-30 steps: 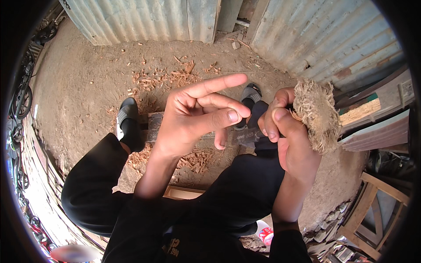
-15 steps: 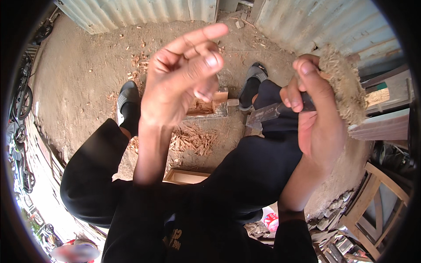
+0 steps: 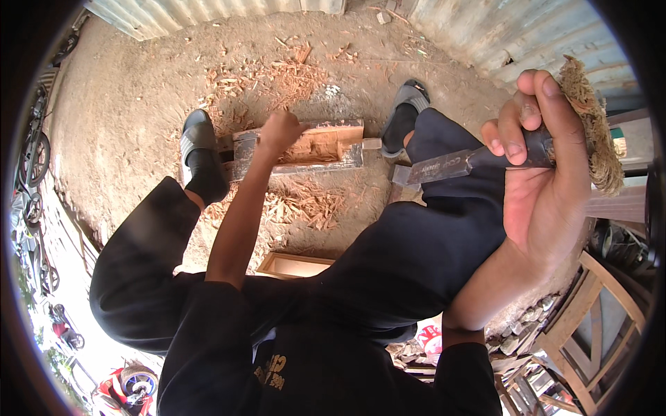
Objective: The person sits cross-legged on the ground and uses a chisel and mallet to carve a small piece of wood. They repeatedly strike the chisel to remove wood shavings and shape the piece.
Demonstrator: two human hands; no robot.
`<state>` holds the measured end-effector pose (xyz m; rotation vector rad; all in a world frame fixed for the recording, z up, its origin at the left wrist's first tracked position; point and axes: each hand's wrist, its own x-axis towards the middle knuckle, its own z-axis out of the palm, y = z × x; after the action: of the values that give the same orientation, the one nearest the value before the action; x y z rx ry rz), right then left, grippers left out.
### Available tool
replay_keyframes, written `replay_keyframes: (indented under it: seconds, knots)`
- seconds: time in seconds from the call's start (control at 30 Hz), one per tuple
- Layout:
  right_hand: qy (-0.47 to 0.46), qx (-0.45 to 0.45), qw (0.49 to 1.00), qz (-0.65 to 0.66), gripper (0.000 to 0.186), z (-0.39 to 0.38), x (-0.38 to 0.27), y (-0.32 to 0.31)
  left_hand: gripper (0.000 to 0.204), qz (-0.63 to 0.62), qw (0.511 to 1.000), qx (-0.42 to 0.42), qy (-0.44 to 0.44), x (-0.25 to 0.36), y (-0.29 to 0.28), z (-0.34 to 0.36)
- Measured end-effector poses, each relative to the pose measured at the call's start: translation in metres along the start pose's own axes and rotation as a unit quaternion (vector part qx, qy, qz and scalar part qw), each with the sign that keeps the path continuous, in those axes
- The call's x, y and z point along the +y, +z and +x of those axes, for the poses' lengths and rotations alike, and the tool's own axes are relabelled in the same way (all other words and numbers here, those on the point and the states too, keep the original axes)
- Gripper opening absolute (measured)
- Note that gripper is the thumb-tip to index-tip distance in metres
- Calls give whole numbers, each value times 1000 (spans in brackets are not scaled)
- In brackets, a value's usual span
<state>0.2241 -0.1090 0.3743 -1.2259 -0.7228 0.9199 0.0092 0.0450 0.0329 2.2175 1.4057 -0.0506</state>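
A chisel (image 3: 440,168) is gripped in my right hand (image 3: 538,139), which is raised above my right thigh. Its dark blade points left, and the struck end of its handle has splayed into a thick mat of frayed fibres (image 3: 590,128). On the ground between my feet lies a weathered wooden block (image 3: 336,165) with a rectangular hollow cut into it, bare reddish wood showing inside. My left hand (image 3: 279,132) is over the left part of that hollow, fingers curled and thumb stuck out to the right. The undersides of its fingers are hidden.
Wood shavings (image 3: 305,204) lie in front of and behind the block on the dirt floor. A shallow wooden frame (image 3: 295,265) lies close to me. Corrugated metal sheets (image 3: 520,41) stand at the back; a wooden chair-like frame (image 3: 590,312) and scrap crowd the right. Motorbikes (image 3: 132,385) stand left.
My left hand has dropped from mid-air, where its index finger was extended, to the wooden block. My right hand has moved right with the chisel still in its grip.
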Motion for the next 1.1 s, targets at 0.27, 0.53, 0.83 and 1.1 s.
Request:
replay_keyframes:
  seconds: [0.27, 0.53, 0.83, 1.1]
  knots:
    - [-10, -71, 997, 5, 24, 9, 1, -24, 62, 87, 985, -55, -136, 11, 68, -18]
    - [6, -50, 999, -6, 24, 7, 1, -17, 61, 102, 979, -124, -127, 2, 83, -8]
    - [4, -61, 998, 5, 26, 7, 1, -27, 48, 73, 985, -130, -91, -10, 81, 3]
    - [30, -30, 999, -13, 26, 5, 0, -20, 41, 152, 983, -86, 58, -10, 82, 10]
